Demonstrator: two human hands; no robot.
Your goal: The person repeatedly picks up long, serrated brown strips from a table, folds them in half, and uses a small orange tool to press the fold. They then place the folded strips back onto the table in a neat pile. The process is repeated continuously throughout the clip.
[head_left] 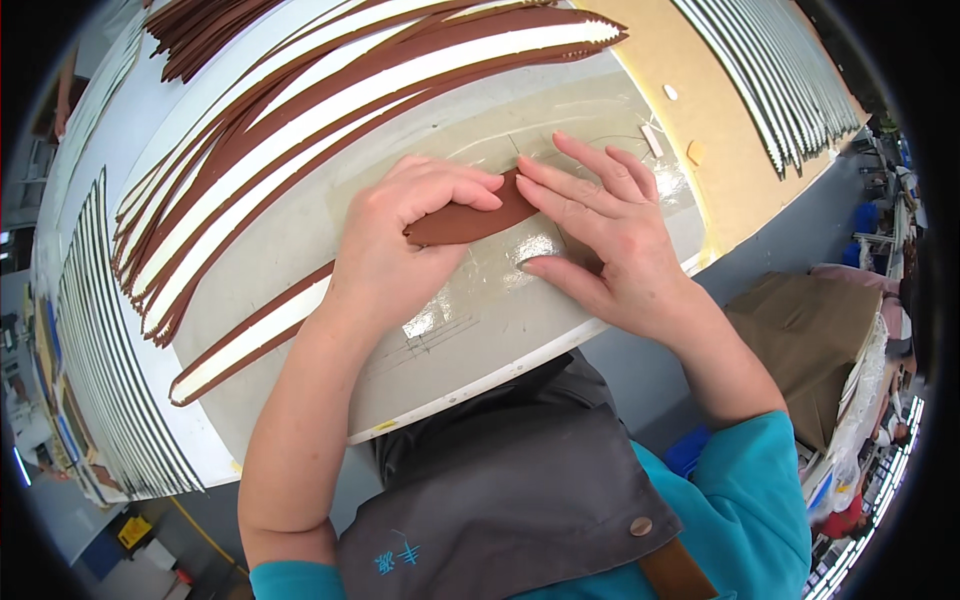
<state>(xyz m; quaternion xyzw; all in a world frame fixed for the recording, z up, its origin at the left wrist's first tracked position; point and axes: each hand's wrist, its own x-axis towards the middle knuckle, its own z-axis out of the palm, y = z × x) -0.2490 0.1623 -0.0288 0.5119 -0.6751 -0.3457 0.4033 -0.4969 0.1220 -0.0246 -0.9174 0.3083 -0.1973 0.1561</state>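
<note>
A long brown strip that looks like leather lies on the work surface under my hands. Its right part shows the brown face and looks folded over; the left part has a white band between brown edges. My left hand is closed on the strip, fingers curled over its upper edge. Just right of it, my right hand has its fingers stretched out, with fingertips against the strip's right end. The right thumb stands apart, below the strip. My left palm hides where the two parts join.
Several similar brown and white strips lie in a fanned pile beyond my hands. Rows of thin dark-edged strips lie at the far right and left. Small pale pieces sit on the table near the tan sheet. The table's front edge is close to my body.
</note>
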